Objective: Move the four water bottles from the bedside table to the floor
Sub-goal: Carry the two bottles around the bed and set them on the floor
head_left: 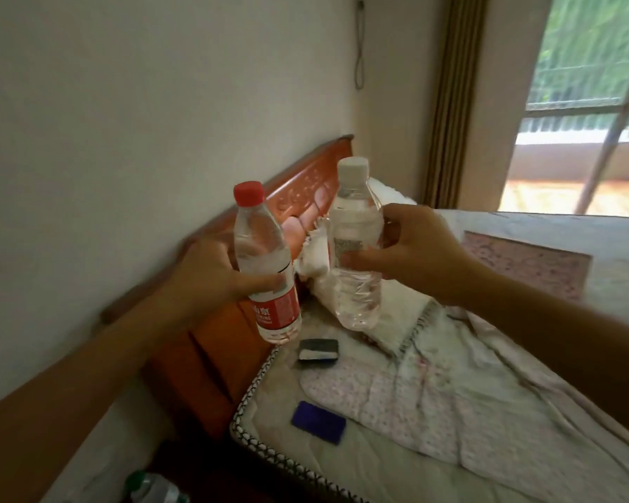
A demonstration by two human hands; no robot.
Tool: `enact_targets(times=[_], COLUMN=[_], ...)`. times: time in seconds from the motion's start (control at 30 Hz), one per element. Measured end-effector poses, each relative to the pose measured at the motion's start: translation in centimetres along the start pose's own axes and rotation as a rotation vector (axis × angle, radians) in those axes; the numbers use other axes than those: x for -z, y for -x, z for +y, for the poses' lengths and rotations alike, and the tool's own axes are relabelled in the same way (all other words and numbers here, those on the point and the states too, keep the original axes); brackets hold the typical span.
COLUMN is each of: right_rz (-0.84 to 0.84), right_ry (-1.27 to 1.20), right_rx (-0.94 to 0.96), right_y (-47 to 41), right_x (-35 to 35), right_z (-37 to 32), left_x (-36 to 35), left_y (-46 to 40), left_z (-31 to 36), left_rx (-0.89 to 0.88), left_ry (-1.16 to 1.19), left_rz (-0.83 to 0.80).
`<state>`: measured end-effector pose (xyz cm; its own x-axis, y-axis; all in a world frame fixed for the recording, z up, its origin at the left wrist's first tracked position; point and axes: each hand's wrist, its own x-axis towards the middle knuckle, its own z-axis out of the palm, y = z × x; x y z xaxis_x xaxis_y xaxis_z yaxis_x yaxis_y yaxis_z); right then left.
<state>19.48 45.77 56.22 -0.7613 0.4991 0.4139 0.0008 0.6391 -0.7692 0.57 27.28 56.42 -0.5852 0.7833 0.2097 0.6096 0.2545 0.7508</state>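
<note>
Fingers (pixel 266 283) of the left hand (pixel 204 274) are wrapped around the middle of a red-capped water bottle (pixel 267 270), just above its red label; the clear bottle is nearly full and tilts slightly left. Fingers (pixel 356 261) of the right hand (pixel 414 248) are closed around a white-capped water bottle (pixel 356 248), clear, unlabelled in red, also largely full and almost upright. Both bottles are held in the air, near each other but apart, above the head end of the bed (pixel 451 412), before the orange wooden headboard (pixel 305 190). On the mattress below lie a dark sponge-like block (pixel 318 350) and a blue block (pixel 318 422). A green-capped bottle (pixel 153 488) shows at the lower edge, blurred.
</note>
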Motion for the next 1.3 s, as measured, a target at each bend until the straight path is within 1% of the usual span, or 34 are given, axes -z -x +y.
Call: enact_targets(times=[0.17,0.27,0.37,0.47,0.63,0.8,0.97,1.07,1.3], right_rz=[0.226,0.329,0.408,0.485,0.693,0.914,1.075,1.184,1.409], right_ry=[0.117,0.183,0.243,0.286,0.375,0.472,0.578,0.622,0.683], right_rx=[-0.111,-0.212,-0.289,-0.366,-0.465,-0.617,-0.748,-0.807,-0.908], right_y=[7.8,13.4,19.8,26.5,37.1,45.8,52.8,56.3,64.3], right_x=[10.7,17.5,24.6,31.2,40.3,47.4,53.1,55.8,61.5], right_z=[3.4,5.5,6.6,7.2,7.6,8.4,8.6,8.7,9.1], left_x=[-10.0,-17.5,-25.5,-33.5,-45.5,-56.2,-65.5,-70.3,-79.7], left_y=[-2.6,-2.7,-1.9,-0.6,2.9,5.7,8.4,9.9,14.9], left_z=[7.9,13.2,18.7,24.6,34.4,43.9,52.5,57.4,67.9], left_rx=[-0.200,-0.277,-0.334,-0.388,-0.483,-0.601,-0.755,-0.847,-0.992], left_ry=[0.058,0.150,0.206,0.232,0.292,0.312,0.386,0.403,0.413], left_rz=[-0.209,-0.328,-0.445,-0.526,-0.698,-0.882,-1.085,-1.198,-1.374])
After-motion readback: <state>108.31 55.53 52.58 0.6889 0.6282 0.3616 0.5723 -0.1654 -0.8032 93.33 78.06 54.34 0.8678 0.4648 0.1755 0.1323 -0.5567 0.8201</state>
